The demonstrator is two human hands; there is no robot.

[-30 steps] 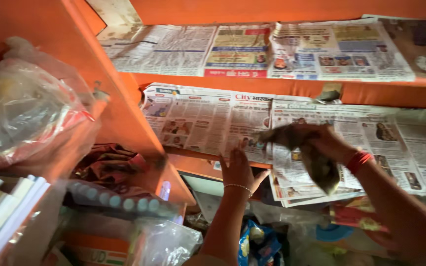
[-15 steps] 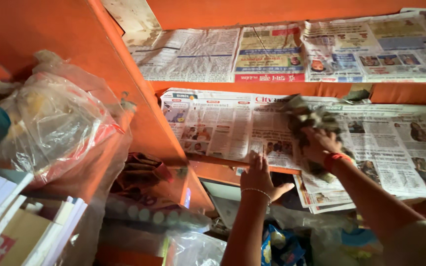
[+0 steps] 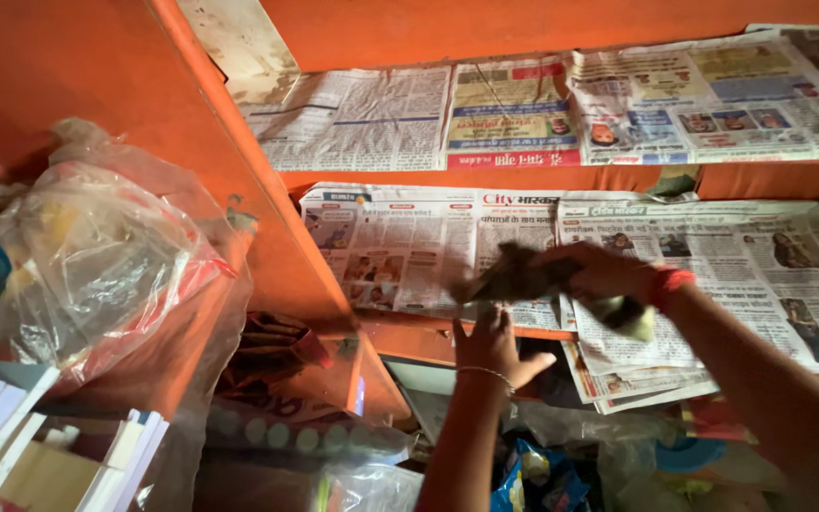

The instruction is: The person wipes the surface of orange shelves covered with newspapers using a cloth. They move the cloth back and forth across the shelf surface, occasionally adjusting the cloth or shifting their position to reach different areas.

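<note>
Two hands are working in the head view: your right hand (image 3: 609,273) is closing around a dark crumpled cloth (image 3: 514,278) that is lying across the newspaper (image 3: 409,246) lining the lower orange shelf (image 3: 428,341), while your left hand (image 3: 495,346) is resting open and flat at the shelf's front edge, holding nothing. Keep pressing the paper down there so the cloth is not dragging it; two paper-lined shelves are showing, and one cloth.

Orange shelf (image 3: 485,176), 2 tiers, each lined with newspaper sheets (image 3: 409,242)
</note>
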